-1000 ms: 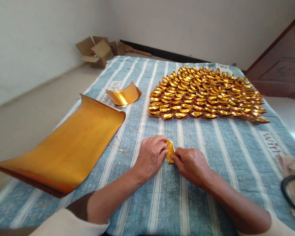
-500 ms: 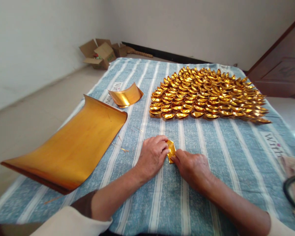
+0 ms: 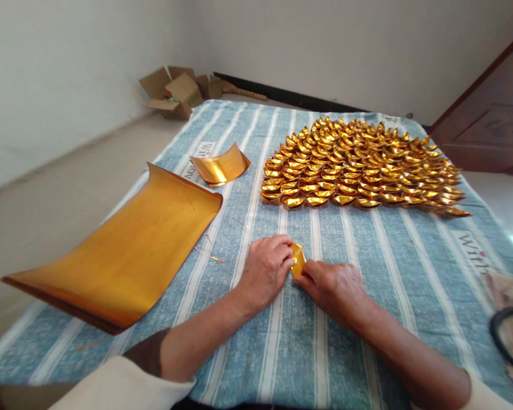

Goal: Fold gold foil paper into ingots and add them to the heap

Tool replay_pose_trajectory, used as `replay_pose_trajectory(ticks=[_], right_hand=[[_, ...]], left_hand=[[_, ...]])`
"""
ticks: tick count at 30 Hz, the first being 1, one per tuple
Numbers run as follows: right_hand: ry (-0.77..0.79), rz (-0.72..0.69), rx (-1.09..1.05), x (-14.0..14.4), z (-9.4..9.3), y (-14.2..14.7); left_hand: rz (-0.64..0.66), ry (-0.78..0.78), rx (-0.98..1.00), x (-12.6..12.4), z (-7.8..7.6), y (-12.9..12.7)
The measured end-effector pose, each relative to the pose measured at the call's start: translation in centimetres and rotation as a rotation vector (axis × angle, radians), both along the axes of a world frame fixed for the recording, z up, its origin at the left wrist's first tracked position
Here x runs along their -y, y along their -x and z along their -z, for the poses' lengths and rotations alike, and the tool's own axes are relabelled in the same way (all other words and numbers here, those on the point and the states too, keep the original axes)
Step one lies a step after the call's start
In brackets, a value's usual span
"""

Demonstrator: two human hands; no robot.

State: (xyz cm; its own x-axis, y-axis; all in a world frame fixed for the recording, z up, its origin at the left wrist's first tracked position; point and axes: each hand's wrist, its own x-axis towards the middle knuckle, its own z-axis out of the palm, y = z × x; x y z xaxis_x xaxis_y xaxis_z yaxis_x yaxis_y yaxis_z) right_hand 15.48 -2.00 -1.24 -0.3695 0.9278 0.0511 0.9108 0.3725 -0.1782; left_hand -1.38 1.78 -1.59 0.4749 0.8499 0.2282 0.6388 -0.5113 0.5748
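the small folded gold paper strip (image 3: 298, 261) seems light, slick, easily creased, best held by its edges, where left fingers (image 3: 284, 256) and right fingers (image 3: 311, 269) close in a pinch.

The bare left hand (image 3: 265, 269) and right hand (image 3: 337, 287) grip a small folded gold-foil packet (image 3: 298, 257) over blue-and-white striped cloth (image 3: 248, 353), near shiny, boat-shaped gold-foil pieces (image 3: 359, 165).

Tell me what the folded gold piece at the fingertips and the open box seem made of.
Folded gold piece: probably metallic-coated paper, shiny; angular edges and bright glints suggest it.
Open box: most likely cardboard, matte brown, with stiff, flat flaps.
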Motion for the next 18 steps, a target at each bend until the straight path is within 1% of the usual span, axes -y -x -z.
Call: replay_pose_trajectory(ticks=[9,18], right_hand=[[0.022,-0.024,0.071,-0.23,-0.43,0.30],[0.049,-0.041,0.010,-0.63,-0.30,0.17]], left_hand=[[0.000,-0.023,0.016,-0.09,0.09,0.03],[0.000,-0.021,0.001,-0.16,0.04,0.09]])
